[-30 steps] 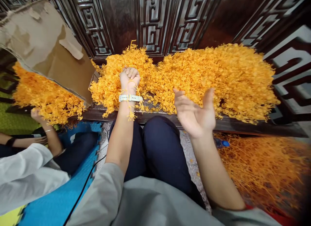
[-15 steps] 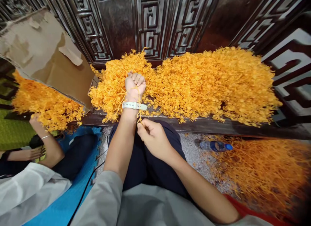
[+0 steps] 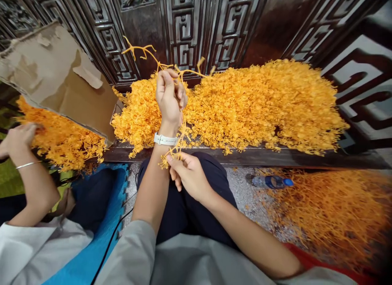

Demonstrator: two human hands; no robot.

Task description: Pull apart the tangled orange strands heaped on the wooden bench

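My left hand [image 3: 170,93], with a pale watch [image 3: 165,139] on its wrist, is closed around a thin orange branching stem [image 3: 159,65]. Forked ends of the stem stick out beyond my fingers, to the upper left and to the right. Nearer to me, my right hand [image 3: 190,172] pinches an orange sprig [image 3: 164,161] with small curled tips, just beside my left forearm. A strand runs from this sprig up toward my left palm; whether it joins the stem I cannot tell. Behind my left hand lies a heap of similar orange sprigs [image 3: 245,105].
The heap sits on a dark wooden bench [image 3: 254,157] against carved panels. A torn cardboard box [image 3: 88,89] stands at left, with more orange sprigs [image 3: 70,138] beyond it. A water bottle [image 3: 272,181] and orange strands [image 3: 333,211] lie on the floor. A co-worker's hand [image 3: 21,136] is at far left.
My left hand has moved up and loosened from a fist, and the forked orange stem now shows above it. My right hand stays low, pinching. The co-worker's arm has shifted left and up.
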